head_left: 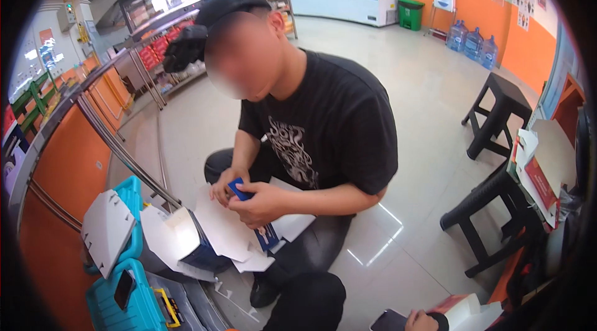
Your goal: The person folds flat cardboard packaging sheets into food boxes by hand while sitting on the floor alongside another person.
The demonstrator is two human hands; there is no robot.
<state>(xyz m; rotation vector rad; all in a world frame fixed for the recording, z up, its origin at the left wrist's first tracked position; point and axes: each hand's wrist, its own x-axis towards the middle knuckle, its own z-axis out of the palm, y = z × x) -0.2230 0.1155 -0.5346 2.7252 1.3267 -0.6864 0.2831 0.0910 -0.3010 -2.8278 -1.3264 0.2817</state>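
At the lower right edge, my right hand [421, 321] is partly cut off, with its fingers curled beside a dark phone [388, 320]; the fingertips seem to grip the phone's edge. A white and red cardboard piece [469, 313] lies right by that hand. My left hand is out of the picture. Across from me a co-worker in a black T-shirt [348, 119] sits on the floor. Both of the co-worker's hands hold a small blue piece [239, 188] above unfolded white cardboard [224, 222] on the lap. A dark knee [314, 303] rises at the bottom middle.
To the left stand teal toolboxes [115, 303], one with a phone [124, 287] on it, and an open white-and-blue box [171, 234]. Paper scraps [233, 298] litter the floor. Black stools [497, 107] stand on the right; cardboard [547, 157] rests on the nearer one.
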